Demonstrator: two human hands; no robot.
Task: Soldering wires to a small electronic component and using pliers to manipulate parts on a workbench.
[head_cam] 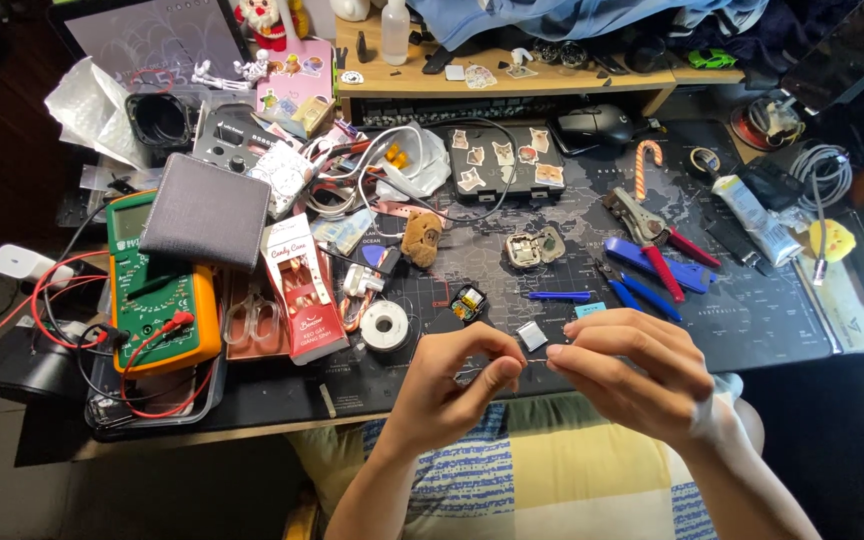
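Note:
My left hand [452, 385] and my right hand [632, 370] meet at the near edge of the dark desk mat [752, 320], fingertips pinched together around something very thin, too small to make out. Just beyond the fingertips lies a small silver square part [532, 335]. A small open electronic module [468, 302] and a spool of solder wire [385, 325] sit to the left of it. A small opened grey case [532, 248] lies farther back.
A green and orange multimeter [157, 290] with red leads sits at the left under a grey wallet [207, 212]. Red-handled pliers [652, 240], blue cutters [652, 265], a blue pen [560, 296], a pink box [300, 290] and a mouse [597, 122] crowd the mat.

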